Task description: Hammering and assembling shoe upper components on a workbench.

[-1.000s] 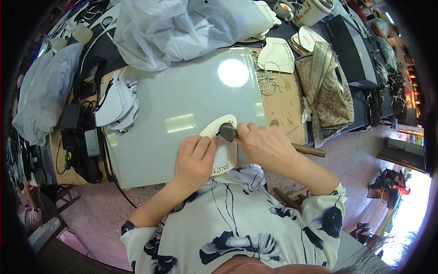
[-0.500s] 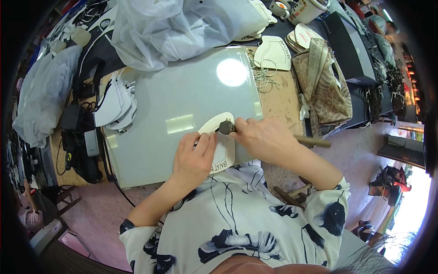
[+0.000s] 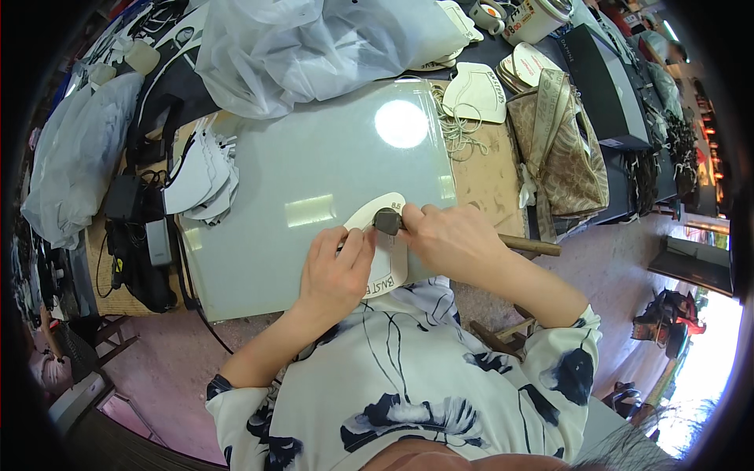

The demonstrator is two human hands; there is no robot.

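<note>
A hammer [image 3: 530,245] with a wooden handle and a dark head is gripped in my right hand [image 3: 452,239], close behind the head. Its head rests on or just above a white flat template [image 3: 390,273] with dark markings, lying at the near edge of the glossy grey board [image 3: 259,259]. My left hand [image 3: 338,267] lies over the template's left part, fingers bent and pressed together beside the hammer head. A bit of something dark shows by those fingers; what they pinch is mostly hidden.
Left on the board's edge lies a stack of white cut pieces [image 3: 200,180], with a black power adapter [image 3: 126,200] beyond. A translucent plastic bag [image 3: 314,59] covers the far side. At right are a string bundle [image 3: 463,133], a patterned bag [image 3: 565,157] and a black box [image 3: 601,90].
The hammer head has turned and shifted slightly, and its handle end has drawn a little toward the left. My left hand keeps its place on the template.
</note>
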